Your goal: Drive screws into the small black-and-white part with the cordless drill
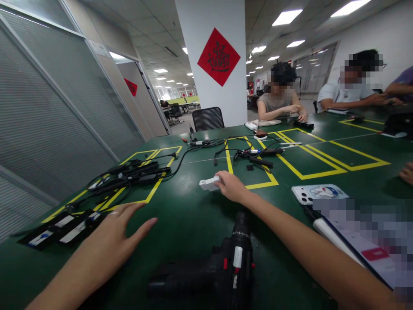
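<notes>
My right hand (pixel 230 186) is closed on one end of a small white block (pixel 210 184) over the middle of the green table (pixel 190 215). My left hand (pixel 124 221) is at the left with its fingers apart and nothing in it, near flat black pieces with white labels (pixel 72 234). Between my forearms, close to me, a black power drill (pixel 237 258) lies on its side, its chuck pointing away from me.
Black cables and adapters (pixel 138 172) lie on yellow tape outlines at the left. A screwdriver-like tool (pixel 264 151) and cables lie further back. A phone (pixel 318 193) is at the right. People sit across the table.
</notes>
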`<control>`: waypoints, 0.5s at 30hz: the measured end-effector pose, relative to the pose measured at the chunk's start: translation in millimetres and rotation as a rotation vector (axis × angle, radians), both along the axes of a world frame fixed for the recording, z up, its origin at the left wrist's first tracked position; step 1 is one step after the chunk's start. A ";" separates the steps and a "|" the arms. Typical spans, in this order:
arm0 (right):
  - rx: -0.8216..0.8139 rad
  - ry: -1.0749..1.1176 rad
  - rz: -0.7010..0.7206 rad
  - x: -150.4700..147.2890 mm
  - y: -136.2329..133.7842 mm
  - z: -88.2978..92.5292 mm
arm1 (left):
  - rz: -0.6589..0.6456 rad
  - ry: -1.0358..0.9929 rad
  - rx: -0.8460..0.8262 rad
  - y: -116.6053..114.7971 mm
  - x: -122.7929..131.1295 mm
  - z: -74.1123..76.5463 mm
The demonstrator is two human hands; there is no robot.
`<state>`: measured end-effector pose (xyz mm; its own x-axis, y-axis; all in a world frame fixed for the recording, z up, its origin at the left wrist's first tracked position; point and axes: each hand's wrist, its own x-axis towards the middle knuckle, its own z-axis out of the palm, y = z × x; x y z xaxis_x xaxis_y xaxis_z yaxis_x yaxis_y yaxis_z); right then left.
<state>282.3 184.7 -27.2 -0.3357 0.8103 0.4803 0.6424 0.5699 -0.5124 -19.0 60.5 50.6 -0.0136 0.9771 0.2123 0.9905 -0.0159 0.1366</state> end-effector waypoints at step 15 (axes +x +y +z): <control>-0.175 0.058 -0.025 -6.1 1.1 -7.3 | -0.307 0.037 -0.043 97.6 81.4 -21.3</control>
